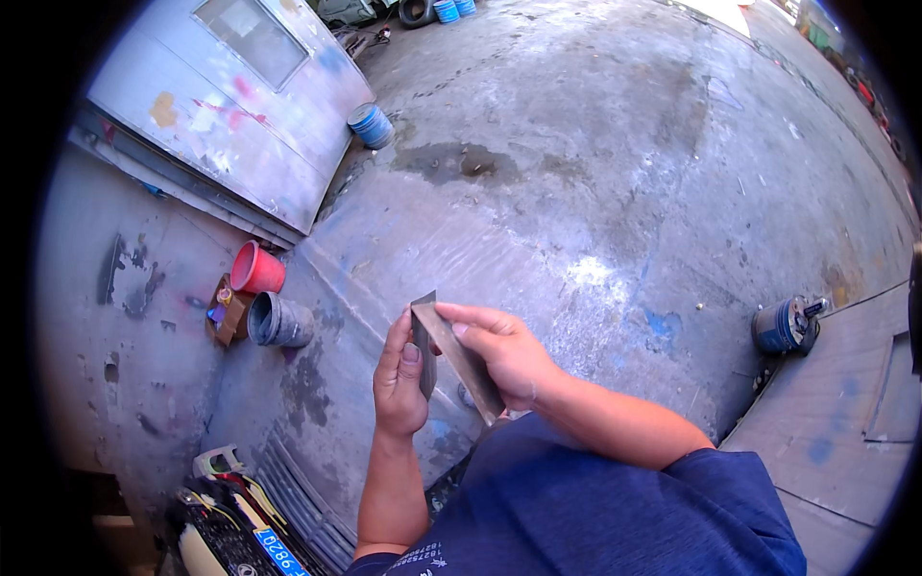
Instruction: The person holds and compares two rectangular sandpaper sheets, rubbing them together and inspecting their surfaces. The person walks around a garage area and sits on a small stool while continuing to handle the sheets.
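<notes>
Gripping | left hand [398,389]: dark plate [427,376], long axis up-frame | right hand [511,357]: paler plate [465,367], slanting down-right

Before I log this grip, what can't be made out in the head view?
Head view:
- Left blade: partly hidden by the left hand.
- Right hand: some fingers hidden behind the right blade and the hand itself.
- Box: contents too small to identify.
- Vehicle: cut off by the upper edge.
</notes>
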`<state>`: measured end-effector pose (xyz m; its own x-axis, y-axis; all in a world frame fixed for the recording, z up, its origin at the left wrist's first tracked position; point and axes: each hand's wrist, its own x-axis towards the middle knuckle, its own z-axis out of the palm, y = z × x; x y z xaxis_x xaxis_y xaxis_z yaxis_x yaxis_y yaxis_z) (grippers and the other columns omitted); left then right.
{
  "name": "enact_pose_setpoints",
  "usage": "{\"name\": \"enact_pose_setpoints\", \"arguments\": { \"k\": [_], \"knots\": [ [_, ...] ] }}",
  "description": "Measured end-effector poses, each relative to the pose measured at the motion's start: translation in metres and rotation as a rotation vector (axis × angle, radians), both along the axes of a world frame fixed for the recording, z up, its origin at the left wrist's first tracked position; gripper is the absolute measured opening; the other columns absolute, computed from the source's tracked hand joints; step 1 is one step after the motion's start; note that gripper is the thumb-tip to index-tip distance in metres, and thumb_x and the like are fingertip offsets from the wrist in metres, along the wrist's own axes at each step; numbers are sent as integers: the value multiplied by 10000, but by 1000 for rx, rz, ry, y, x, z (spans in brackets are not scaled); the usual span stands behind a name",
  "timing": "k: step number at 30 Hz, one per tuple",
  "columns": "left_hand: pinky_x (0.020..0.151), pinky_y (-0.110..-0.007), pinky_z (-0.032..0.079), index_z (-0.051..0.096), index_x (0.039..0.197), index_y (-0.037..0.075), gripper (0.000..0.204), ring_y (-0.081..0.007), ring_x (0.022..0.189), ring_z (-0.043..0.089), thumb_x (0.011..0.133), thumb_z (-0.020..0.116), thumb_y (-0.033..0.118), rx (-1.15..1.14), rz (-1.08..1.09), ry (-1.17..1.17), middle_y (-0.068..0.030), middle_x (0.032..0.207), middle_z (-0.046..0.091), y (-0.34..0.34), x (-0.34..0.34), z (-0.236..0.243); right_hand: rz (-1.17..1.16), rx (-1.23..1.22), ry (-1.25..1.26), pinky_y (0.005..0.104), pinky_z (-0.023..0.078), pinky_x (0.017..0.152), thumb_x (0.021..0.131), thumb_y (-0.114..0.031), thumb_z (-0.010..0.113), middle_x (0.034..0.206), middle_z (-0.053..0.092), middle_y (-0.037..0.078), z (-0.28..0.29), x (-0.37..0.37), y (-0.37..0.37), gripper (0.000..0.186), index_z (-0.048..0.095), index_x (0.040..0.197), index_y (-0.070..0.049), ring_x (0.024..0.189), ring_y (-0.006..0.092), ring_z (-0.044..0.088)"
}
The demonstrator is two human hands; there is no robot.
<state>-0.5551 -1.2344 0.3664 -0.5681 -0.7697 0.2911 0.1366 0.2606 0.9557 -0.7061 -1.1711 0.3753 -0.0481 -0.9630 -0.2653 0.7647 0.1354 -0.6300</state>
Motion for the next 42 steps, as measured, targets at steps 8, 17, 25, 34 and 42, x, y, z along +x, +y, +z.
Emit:
{"name": "enact_pose_setpoints", "arguments": {
  "k": [8,17,25,34,42],
  "knots": [
    [945,-324,437,401,1401,13,414,-172,1045,545,1009,392,143,91,-29,0,-113,1318,520,-3,8,1,-16,36,41,268,501,847,969,-74,451,1136,633,78,5,-4,-3,322,580,1264,-51,1000,123,594],
    [1006,-328,404,378,1409,-5,432,-182,1172,506,1007,405,153,122,-39,-4,-122,1329,509,-9,9,3,-46,-24,111,255,495,816,964,-83,460,1100,645,71,-1,6,-1,319,593,1253,-56,934,111,602],
    [900,-365,495,342,1425,1,480,-203,1061,566,1006,413,224,305,-69,21,-126,1265,541,-4,10,13,-151,-53,251,267,428,932,966,-102,482,1143,629,62,4,-9,-6,315,579,1252,-12,1044,119,554],
    [989,-432,437,379,1353,40,509,-298,1184,525,953,540,309,344,-29,284,-233,1301,500,-1,2,18,34,-161,627,282,442,924,956,-100,510,1165,642,121,-21,18,16,279,622,1206,-45,1062,154,581],
    [1016,-402,418,346,1429,79,456,-262,1180,528,984,437,123,342,60,391,-112,1329,511,11,8,1,-23,-112,764,293,474,881,915,-81,532,1093,675,149,-12,10,3,286,649,1175,-65,999,187,633]
  ]
}}
